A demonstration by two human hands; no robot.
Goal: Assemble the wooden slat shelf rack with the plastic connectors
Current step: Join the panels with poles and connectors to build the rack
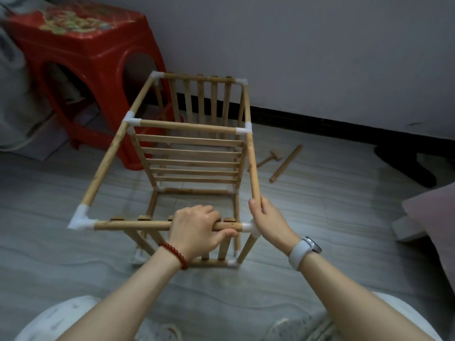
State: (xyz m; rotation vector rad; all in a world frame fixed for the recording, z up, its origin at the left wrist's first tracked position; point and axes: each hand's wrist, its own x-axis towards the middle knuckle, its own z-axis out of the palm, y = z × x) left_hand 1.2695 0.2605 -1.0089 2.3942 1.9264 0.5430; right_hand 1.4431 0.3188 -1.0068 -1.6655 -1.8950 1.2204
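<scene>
The wooden slat rack [192, 153] stands on the floor in front of me, its round rods joined by white plastic connectors. My left hand [197, 230] grips the near top rod [133, 225] just left of the near right corner connector [248, 227]. My right hand [268, 222] holds the lower end of the right top rod [253, 168], right beside that connector. Another white connector [81, 219] caps the near left corner. Slat panels fill the far end, the middle and the near end of the frame.
A red plastic stool [91, 62] stands behind the rack at the left. On the floor to the right lie a loose wooden rod [285, 163] and a small wooden mallet [269, 158]. A dark chair base [406, 163] and a pink cushion [435, 217] are further right.
</scene>
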